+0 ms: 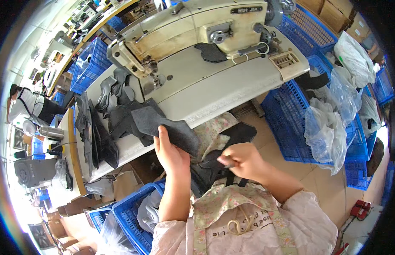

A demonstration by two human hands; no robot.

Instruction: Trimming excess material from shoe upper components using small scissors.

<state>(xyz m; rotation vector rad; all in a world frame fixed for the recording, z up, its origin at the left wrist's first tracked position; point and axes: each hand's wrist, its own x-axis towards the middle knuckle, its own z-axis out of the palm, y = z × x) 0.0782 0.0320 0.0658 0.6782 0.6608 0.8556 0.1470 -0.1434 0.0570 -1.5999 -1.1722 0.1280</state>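
My left hand [174,158] grips a flat dark grey cut piece [165,125], thumb on top, over the front edge of the sewing machine table [231,95]. Close by on the right, my right hand [246,161] is closed in a fist, slightly blurred. A small dark tip [229,165] shows at its fingers; what it is I cannot make out. Black pieces [240,132] lie on my lap over a floral apron [216,131]. Beyond my left hand, more black cut pieces [123,119] rest on the table. The cream sewing machine [176,36] stands behind them.
A dark piece [211,52] lies under the machine arm. Stiff black panels [97,142] stand at the table's left end. Blue crates [286,123] with clear plastic bags [327,127] stand on the right. Another blue crate [131,216] sits low left. A person [31,104] is at far left.
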